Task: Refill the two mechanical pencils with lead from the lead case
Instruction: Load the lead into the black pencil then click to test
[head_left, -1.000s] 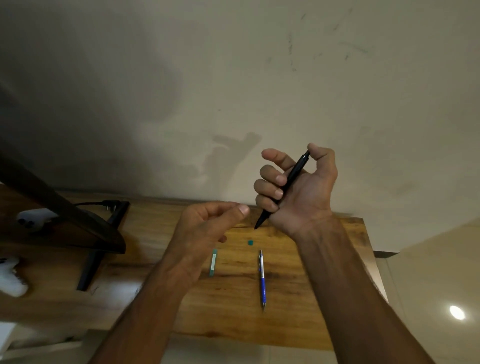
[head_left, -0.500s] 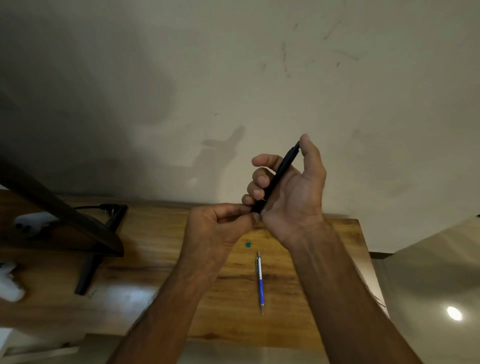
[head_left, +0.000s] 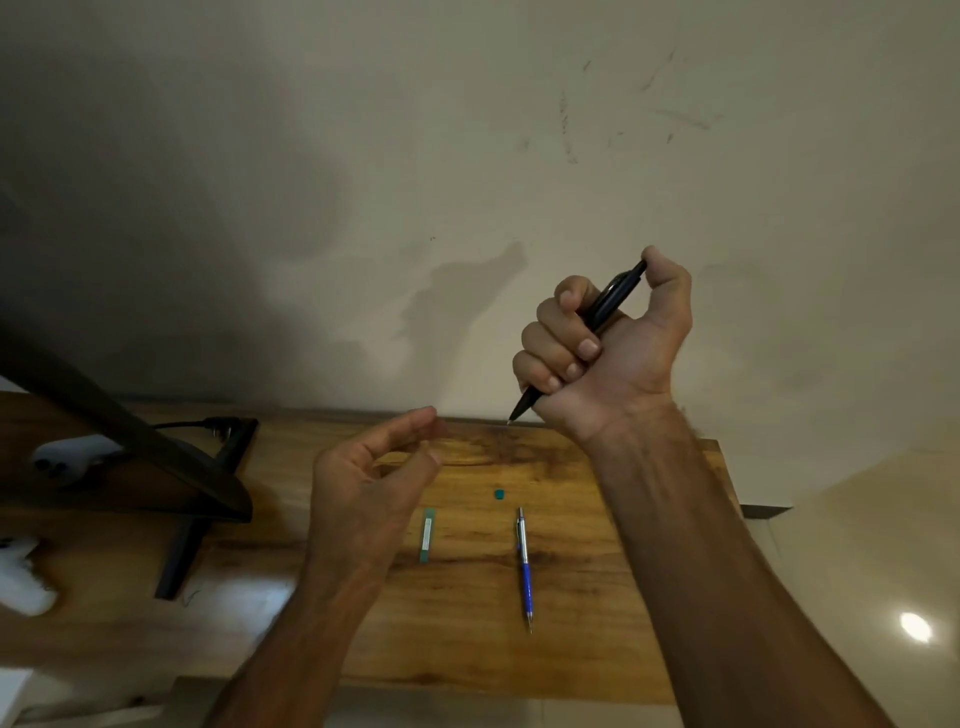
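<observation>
Gripping the black mechanical pencil (head_left: 597, 322) in a closed fist, the right hand (head_left: 608, 353) hangs raised above the far edge of the wooden table (head_left: 597, 654), in front of the pale wall (head_left: 467, 130). The fingers wrap around the barrel, the thumb presses on the top end, and the tip points down and to the left, ending just above the table's back edge. The pencil sits tilted, its upper end leaning to the right.

The left hand (head_left: 374, 478) hovers lower and to the left, over the table, with thumb and forefinger curled toward each other but not quite meeting. Whether anything as fine as a lead sits between them cannot be told; the hand otherwise looks empty and loosely cupped.

On the table lie the remaining task items. The green lead case (head_left: 426, 535) rests flat just right of the left wrist, its long side running toward and away from the person. A small green cap (head_left: 499, 493) lies apart from it, nearer the wall and to the right. The blue mechanical pencil (head_left: 524, 566) lies flat just below that cap, tip pointing toward the person, well clear of both hands.

At the left, a dark stand (head_left: 171, 467) crosses the table, with a black cable (head_left: 208, 423) behind it and white objects (head_left: 62, 457) that are too blurred to identify.
</observation>
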